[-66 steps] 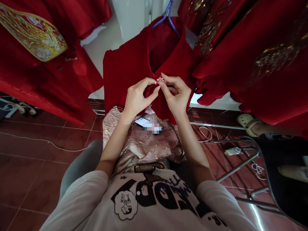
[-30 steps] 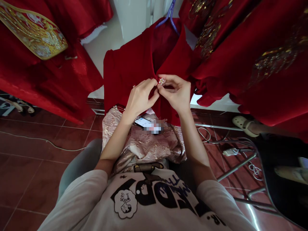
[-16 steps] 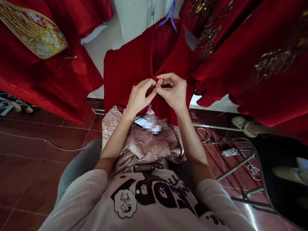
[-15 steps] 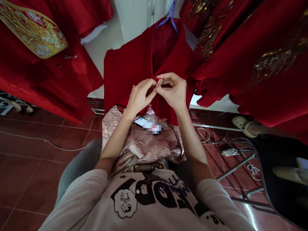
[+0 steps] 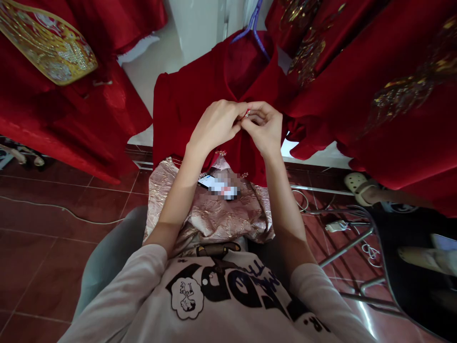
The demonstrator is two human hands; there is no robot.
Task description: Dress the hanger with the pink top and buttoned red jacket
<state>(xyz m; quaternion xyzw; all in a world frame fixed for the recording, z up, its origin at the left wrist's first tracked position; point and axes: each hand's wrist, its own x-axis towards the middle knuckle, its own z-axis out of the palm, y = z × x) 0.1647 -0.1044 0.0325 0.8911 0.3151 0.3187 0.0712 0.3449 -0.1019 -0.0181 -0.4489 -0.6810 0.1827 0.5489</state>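
Observation:
A red jacket (image 5: 189,105) hangs in front of me on a purple hanger (image 5: 254,28). Both hands meet at its front opening, just below the neckline. My left hand (image 5: 218,123) is closed on the jacket's front edge, its back toward me, so the fingertips are partly hidden. Thumb and fingers of my right hand (image 5: 267,126) pinch a small beaded button (image 5: 247,113), which shows between the fingers. Lower down the front sit another beaded ornament (image 5: 221,153) and a similar one (image 5: 244,175). Pinkish shiny fabric (image 5: 210,219) covers my lap, with a phone (image 5: 210,182) on it.
Red garments with gold embroidery hang at the left (image 5: 57,47) and right (image 5: 410,95). A black chair (image 5: 389,267) stands at right. Near it are a person's foot in a clog (image 5: 357,183) and a white plug (image 5: 337,226). A cable (image 5: 71,209) crosses the tiled floor.
My left hand has moved up and right, turning its back over the fingertips. My right hand has shifted slightly right, and the button is now more covered. The jacket's neck opening looks more closed.

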